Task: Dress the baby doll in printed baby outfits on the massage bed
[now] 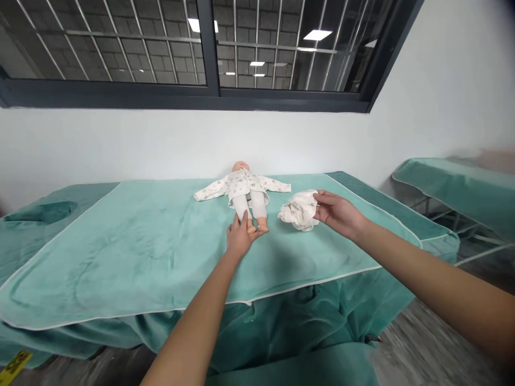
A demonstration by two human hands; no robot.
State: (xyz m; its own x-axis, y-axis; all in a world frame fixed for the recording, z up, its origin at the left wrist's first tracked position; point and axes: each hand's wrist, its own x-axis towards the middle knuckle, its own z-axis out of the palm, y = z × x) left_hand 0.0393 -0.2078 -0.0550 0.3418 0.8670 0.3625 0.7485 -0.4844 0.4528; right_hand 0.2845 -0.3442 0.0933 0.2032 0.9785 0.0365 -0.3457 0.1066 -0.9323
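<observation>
Doll (241, 182) with a pinkish plastic head and bare feet, dressed in a white, lightly printed jacket (238, 186) and white leggings (259, 205), flat on its back right in the middle, head toward the wall, feet toward the camera, sleeves flung wide to either side. Down at those feet with the bare left hand (238, 237): forefinger up along one leg, thumb stretched out below the feet, right up against the doll, though cannot tell whether gripping or only resting there. Over to the right with the bare right hand (335, 212), pinching a bunched-up white cloth with a faint print (300, 210) by its near edge, thumb and fingers closed on it. Hands well apart, then, with the doll's legs just beyond the left and the cloth between legs and right hand. Cannot tell whether brushing the surface with the cloth. Underneath it all, a pale green plush blanket with white edging (161, 257), spread across a bed draped in darker teal fabric (358, 300). Behind, a plain white wall (173, 140) and a dark-framed, barred window (213, 96). Off right, a second teal-covered bed (462, 187) on metal legs.
</observation>
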